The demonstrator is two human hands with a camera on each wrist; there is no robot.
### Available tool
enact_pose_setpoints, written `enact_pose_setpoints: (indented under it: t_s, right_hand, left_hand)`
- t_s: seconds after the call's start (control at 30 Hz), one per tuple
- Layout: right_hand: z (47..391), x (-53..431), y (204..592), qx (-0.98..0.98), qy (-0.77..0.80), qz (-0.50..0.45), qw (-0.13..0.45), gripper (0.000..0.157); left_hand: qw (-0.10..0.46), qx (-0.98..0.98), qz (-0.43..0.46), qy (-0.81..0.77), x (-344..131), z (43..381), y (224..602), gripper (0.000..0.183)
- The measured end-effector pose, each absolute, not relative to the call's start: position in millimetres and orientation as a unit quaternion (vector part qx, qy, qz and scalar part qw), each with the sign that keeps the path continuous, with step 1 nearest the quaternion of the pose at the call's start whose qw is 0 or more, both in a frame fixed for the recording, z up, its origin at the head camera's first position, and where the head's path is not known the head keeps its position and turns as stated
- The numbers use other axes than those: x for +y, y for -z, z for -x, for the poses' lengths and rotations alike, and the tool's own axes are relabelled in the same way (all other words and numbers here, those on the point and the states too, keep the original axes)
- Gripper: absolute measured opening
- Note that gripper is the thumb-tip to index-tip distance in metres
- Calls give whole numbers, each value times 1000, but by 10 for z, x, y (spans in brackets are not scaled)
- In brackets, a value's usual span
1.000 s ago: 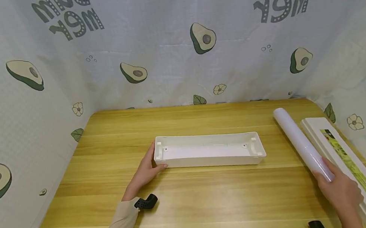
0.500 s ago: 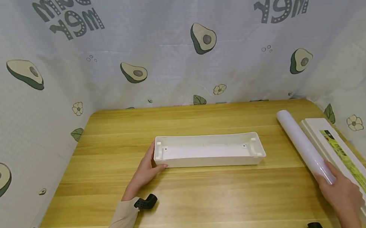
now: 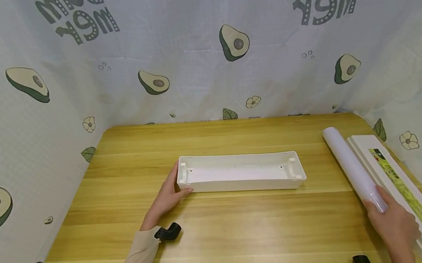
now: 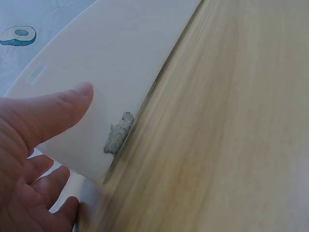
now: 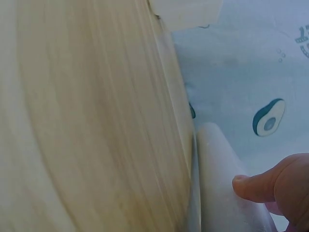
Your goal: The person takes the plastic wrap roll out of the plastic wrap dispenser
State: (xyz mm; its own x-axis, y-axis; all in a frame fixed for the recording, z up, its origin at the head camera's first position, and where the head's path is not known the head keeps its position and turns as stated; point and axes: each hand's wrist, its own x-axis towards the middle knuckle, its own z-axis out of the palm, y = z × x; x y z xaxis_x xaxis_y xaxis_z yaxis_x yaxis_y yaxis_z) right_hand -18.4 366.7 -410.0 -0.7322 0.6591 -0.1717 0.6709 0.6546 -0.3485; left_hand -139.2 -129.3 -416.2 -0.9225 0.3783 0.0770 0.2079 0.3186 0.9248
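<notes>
A long white plastic box [image 3: 240,184], open at the top with fittings at both inner ends, lies on the wooden table. My left hand [image 3: 168,195] grips its left end, thumb on the front wall and fingers around the corner. The left wrist view shows a torn grey patch [image 4: 119,133] low on that wall. At the right, my right hand [image 3: 394,220] holds the near end of a glossy white roll [image 3: 349,161], apparently plastic film. In the right wrist view the thumb [image 5: 258,187] lies along the roll; the other fingers are mostly hidden.
Just right of the roll lies a long flat white lid-like piece [image 3: 361,144] with a yellow-green label [image 3: 401,186], along the table's right edge. A printed avocado curtain [image 3: 191,29] hangs behind and beside the wooden table [image 3: 247,240].
The roll's far end has shifted slightly to the right, toward the flat white piece, with my right hand still holding it. My left hand and the box stay in place.
</notes>
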Motion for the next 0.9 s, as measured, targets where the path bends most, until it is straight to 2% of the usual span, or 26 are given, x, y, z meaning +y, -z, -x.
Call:
enact_pose_setpoints:
  t_s: [0.37, 0.9]
  right_hand:
    - [179, 3657, 4106, 910, 192, -367, 12, 66]
    - [179, 3662, 4186, 922, 170, -346, -43, 60]
  left_hand:
    - [77, 811, -181, -551, -1297, 1403, 4179, 89]
    - [79, 815, -178, -546, -1293, 1401, 4186, 89]
